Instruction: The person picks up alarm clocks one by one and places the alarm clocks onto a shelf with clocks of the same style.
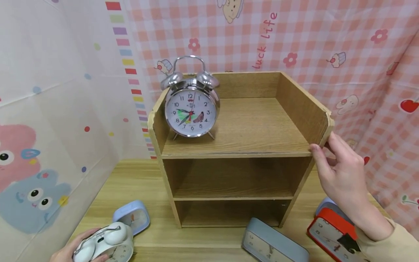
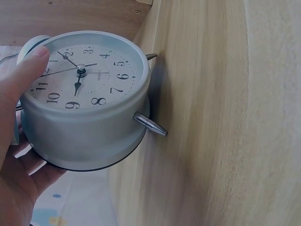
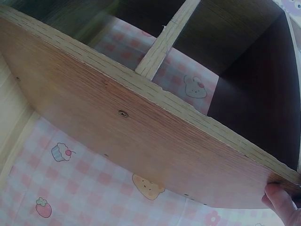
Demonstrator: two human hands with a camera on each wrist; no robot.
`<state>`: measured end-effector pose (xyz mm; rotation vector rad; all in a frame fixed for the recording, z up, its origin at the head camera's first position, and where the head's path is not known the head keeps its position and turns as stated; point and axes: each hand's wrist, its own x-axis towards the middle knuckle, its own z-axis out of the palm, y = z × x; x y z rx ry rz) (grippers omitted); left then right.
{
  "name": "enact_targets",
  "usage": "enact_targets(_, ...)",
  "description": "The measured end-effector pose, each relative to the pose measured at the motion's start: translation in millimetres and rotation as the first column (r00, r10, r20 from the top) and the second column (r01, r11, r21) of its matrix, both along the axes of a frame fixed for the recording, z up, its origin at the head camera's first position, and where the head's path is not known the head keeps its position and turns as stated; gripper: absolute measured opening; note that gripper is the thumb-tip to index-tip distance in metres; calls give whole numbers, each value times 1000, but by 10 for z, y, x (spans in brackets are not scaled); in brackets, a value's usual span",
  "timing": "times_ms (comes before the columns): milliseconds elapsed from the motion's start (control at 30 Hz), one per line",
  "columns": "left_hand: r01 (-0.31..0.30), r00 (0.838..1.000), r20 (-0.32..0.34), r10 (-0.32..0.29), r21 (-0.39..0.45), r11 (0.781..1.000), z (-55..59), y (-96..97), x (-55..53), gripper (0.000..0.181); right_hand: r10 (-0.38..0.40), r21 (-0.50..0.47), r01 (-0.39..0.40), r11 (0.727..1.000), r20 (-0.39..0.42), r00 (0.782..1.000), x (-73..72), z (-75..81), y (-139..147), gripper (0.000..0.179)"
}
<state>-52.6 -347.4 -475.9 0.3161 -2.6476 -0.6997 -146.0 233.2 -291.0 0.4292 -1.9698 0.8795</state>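
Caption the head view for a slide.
Left hand grips a white alarm clock; right hand holds a wooden shelf bearing a silver alarm clock.

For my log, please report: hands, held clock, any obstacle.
Left hand holds white clock. Right hand grips wooden shelf. Silver clock occupies its top, left side.

The foot of the head view crops my left hand (image 1: 70, 248) and the white alarm clock (image 1: 114, 234) it grips; in the left wrist view my thumb covers part of its dial. Toward the worktop's (image 1: 196, 243) left edge, that clock partly hides a blue clock (image 1: 141, 221), its numerals too small to read. Nearer the right edge, my sleeve (image 1: 387, 243) overlaps a red clock (image 1: 327, 236), which covers much of a bluish thing (image 1: 328, 205) I cannot identify. The grey clock (image 1: 278, 240) is cropped too. Some fingers of my right hand (image 1: 347, 174) vanish behind the shelf unit (image 1: 299, 112).
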Motion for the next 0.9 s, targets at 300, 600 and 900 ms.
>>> enact_targets(300,-88,995,48,85,71,994,89,115,18,77,-4,1,4,1000,-12,1000,-5,-7,-4,33)
enact_targets(600,15,998,-70,-12,50,999,231,268,63,72,-2,-2,2,1000,-13,1000,-5,-4,-9,33)
enact_targets(900,139,989,-54,-138,33,990,404,394,70,73,-5,-1,5,1000,-8,1000,10,-5,-10,34)
